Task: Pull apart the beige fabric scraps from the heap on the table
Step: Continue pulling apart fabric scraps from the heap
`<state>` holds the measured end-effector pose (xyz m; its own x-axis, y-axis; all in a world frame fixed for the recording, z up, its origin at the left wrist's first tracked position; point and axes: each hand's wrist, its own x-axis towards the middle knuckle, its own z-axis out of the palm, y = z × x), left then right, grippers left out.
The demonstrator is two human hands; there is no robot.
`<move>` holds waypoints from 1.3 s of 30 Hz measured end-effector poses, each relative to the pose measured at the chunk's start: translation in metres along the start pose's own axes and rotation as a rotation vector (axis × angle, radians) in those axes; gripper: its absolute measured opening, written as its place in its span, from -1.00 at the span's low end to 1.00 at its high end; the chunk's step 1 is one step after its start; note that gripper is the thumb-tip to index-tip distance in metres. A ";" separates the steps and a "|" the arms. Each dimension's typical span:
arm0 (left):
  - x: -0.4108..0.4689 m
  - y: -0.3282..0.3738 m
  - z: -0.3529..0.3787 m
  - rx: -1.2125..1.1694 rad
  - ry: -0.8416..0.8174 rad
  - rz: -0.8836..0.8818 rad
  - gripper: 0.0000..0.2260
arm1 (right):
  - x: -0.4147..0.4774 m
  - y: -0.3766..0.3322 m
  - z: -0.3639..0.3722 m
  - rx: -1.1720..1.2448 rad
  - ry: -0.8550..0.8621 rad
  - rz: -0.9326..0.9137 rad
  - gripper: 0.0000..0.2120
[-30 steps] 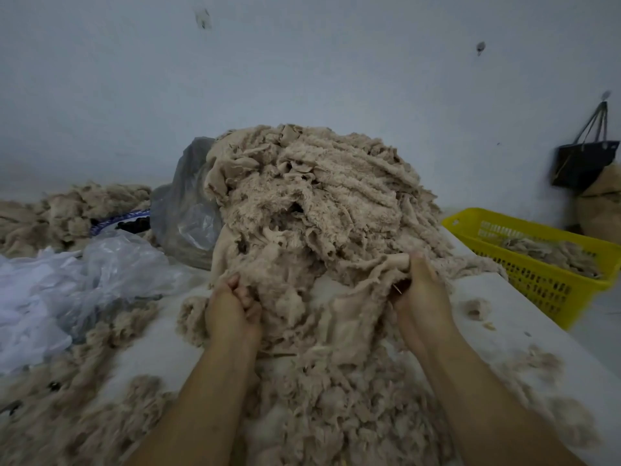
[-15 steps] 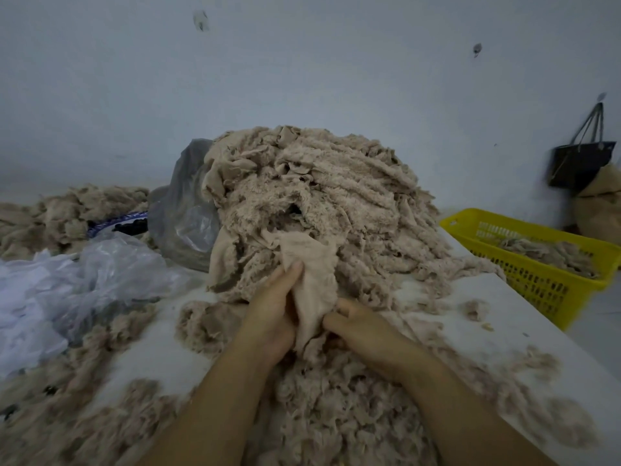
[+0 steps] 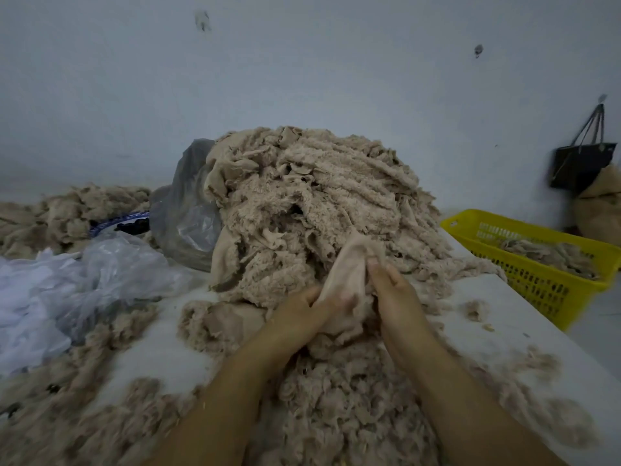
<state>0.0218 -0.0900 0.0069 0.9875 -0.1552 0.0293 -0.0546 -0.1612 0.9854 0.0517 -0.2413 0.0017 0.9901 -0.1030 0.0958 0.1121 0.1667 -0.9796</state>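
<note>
The left hand and right hand both grasp a smooth beige scrap, fingers curled into its folds, at the near foot of the heap on the table. A yellow basket stands far right.

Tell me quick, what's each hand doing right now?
Left hand: closed on the smooth beige scrap.
Right hand: closed, pinching the same scrap.

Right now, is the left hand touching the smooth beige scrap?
Touching. The head view shows the left hand gripping the lower edge of the smooth beige scrap, the right hand pinching its other side.
</note>
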 end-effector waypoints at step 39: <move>0.017 -0.001 -0.040 -1.142 0.207 0.052 -0.65 | -0.009 -0.001 -0.001 -0.386 -0.274 -0.232 -0.61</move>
<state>0.0442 -0.0538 0.0133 0.9991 0.0432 -0.0025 -0.0346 0.8301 0.5566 0.0426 -0.2418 0.0019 0.9346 0.1744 0.3100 0.3428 -0.2089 -0.9159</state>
